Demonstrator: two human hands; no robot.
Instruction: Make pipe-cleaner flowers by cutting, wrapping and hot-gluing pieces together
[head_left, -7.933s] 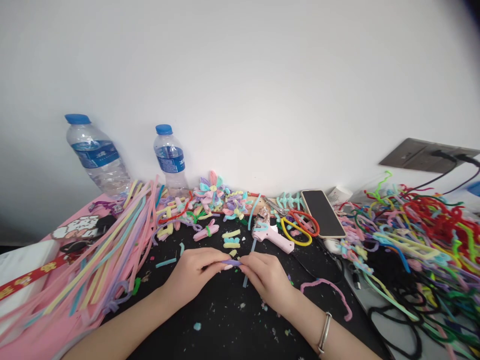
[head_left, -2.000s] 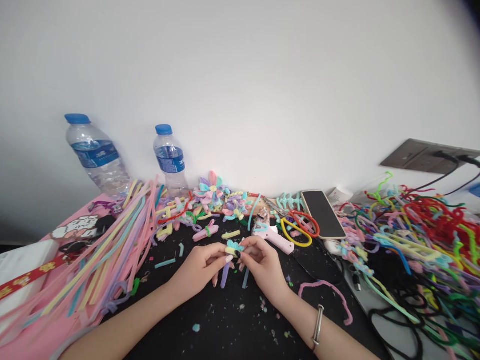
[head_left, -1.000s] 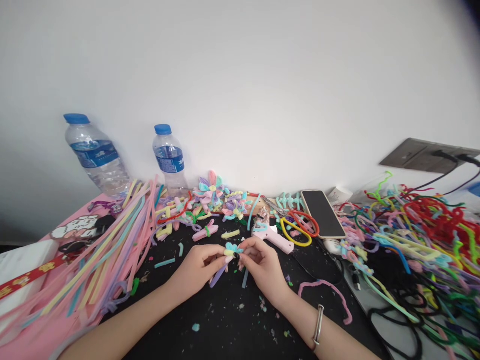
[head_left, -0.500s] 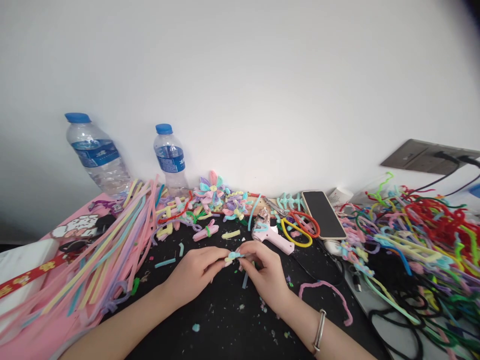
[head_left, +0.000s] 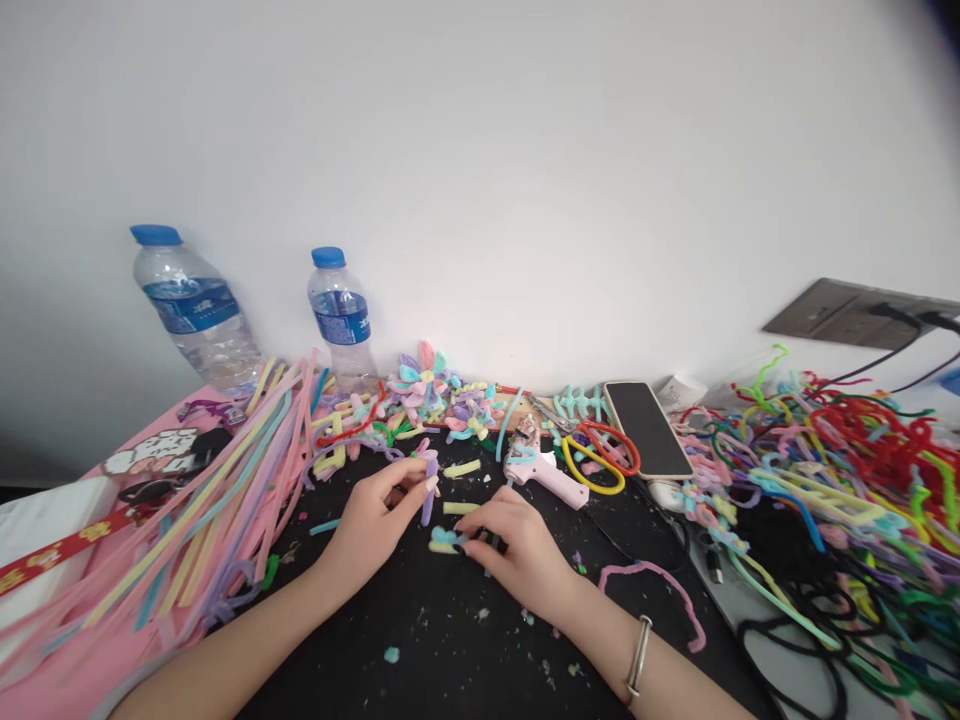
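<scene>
Black tabletop (head_left: 450, 650): your left hand (head_left: 375, 520) pinches a purple stem (head_left: 427, 503); your right hand (head_left: 510, 550) presses yellow-blue pieces (head_left: 442, 541). Both are light, soft, bendable; grip mid-length.

Head view, down over cluttered desk (head_left: 450, 640)

Bright, even daylight fills the view; the white wall (head_left: 525, 150) is nearly washed out, shading to grey at the far left; shadows are soft, faint under the hands on the black mat (head_left: 450, 640); the phone (head_left: 646, 428) screen shows a dull sheen, no hard glare; wide-lens bending curves the desk edge and tilts the bottles (head_left: 196, 310) outward; a dark vignette sits in the top right corner; the pink stems (head_left: 187, 520) at lower left smear with blur; the centre is fairly sharp.
</scene>
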